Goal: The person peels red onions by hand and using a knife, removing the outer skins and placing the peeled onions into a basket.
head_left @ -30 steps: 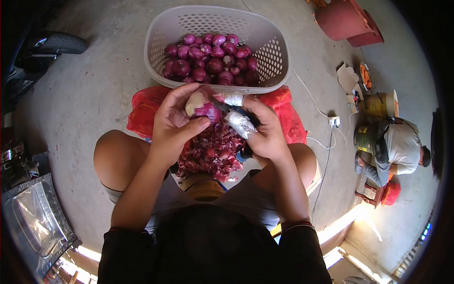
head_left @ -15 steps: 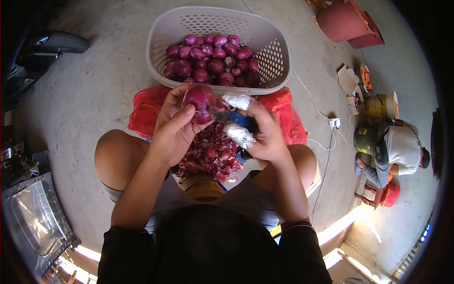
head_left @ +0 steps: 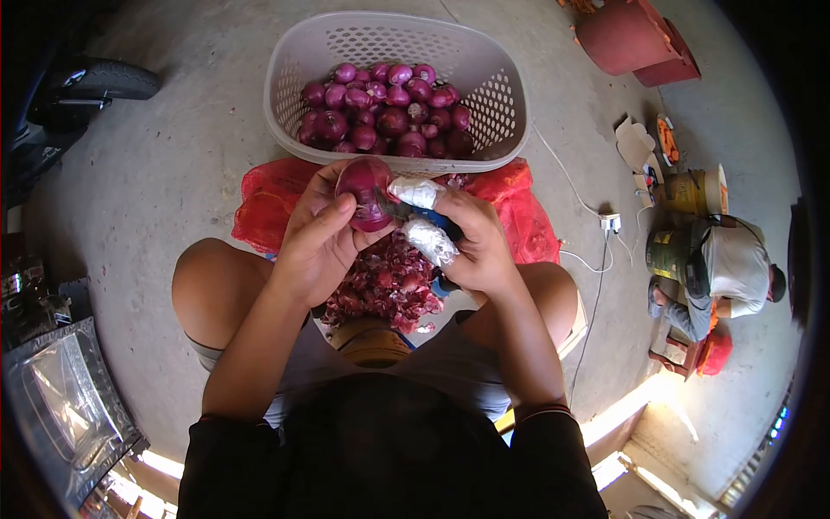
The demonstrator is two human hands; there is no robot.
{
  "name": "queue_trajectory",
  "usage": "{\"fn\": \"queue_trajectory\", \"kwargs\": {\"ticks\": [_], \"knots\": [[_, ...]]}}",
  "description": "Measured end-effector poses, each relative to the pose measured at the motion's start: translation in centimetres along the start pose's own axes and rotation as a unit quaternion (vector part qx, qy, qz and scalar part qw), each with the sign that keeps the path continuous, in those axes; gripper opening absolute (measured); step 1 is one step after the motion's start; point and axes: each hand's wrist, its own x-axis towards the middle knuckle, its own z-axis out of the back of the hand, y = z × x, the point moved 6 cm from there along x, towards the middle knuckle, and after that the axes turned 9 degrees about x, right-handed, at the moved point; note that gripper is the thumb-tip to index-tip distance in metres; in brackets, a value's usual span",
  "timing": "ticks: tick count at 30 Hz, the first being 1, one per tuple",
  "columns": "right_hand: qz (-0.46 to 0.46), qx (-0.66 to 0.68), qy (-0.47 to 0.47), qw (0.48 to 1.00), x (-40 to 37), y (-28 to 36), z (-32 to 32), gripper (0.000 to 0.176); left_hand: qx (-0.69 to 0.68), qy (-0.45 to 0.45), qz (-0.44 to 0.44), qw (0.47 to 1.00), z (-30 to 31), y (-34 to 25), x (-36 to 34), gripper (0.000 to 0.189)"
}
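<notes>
A large purple onion (head_left: pixel 365 192) is in my left hand (head_left: pixel 316 233), with the thumb across its near side. My right hand (head_left: pixel 467 238) has silvery wrapping on its thumb and a finger and grips a blue-handled knife (head_left: pixel 439 221); its short blade is at the onion's right side, partly hidden. Beneath both hands lies a heap of red onion skins (head_left: pixel 380 285) above a yellowish bucket (head_left: pixel 367 337) between my knees. Beyond them stands a grey basket (head_left: pixel 285 104) with several purple onions (head_left: pixel 393 121).
Red mesh sacks (head_left: pixel 264 208) lie on both sides under the basket. Cables run to a white power strip (head_left: pixel 610 222) on the right. Farther right, another person (head_left: pixel 735 264) sits bent over near buckets (head_left: pixel 683 192). A wheel (head_left: pixel 112 78) is at the upper left.
My right hand has moved slightly left, bringing its wrapped fingers closer to the onion. The onion remains in my left hand.
</notes>
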Motion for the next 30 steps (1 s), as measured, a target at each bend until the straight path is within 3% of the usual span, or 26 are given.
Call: {"fn": "queue_trajectory", "kwargs": {"ticks": [6,9,16,21,25,30], "knots": [[-0.031,0.05,-0.083,0.995,0.4,-0.1,0.5,0.043,-0.003,-0.008,0.016,1.0,0.1,0.1,0.1,0.048],[-0.012,0.045,-0.127,0.991,0.7,0.1,1.4,0.051,-0.005,0.008,0.02,1.0,-0.6,-0.5,0.2,0.05],[-0.15,0.159,-0.055,0.974,-0.4,-0.6,0.3,0.061,0.005,-0.01,0.006,1.0,0.1,-0.2,0.2,0.053],[-0.038,0.093,-0.011,0.995,0.2,-0.2,0.3,0.046,0.014,-0.013,-0.002,1.0,-0.1,0.1,0.1,0.057],[-0.091,0.171,-0.086,0.977,0.4,-0.6,1.0,0.038,0.016,0.008,0.024,1.0,-0.3,-0.1,0.2,0.06],[-0.145,0.166,-0.106,0.97,0.2,-0.9,1.4,0.041,0.011,0.012,0.027,1.0,-0.5,0.1,0.2,0.064]]}}
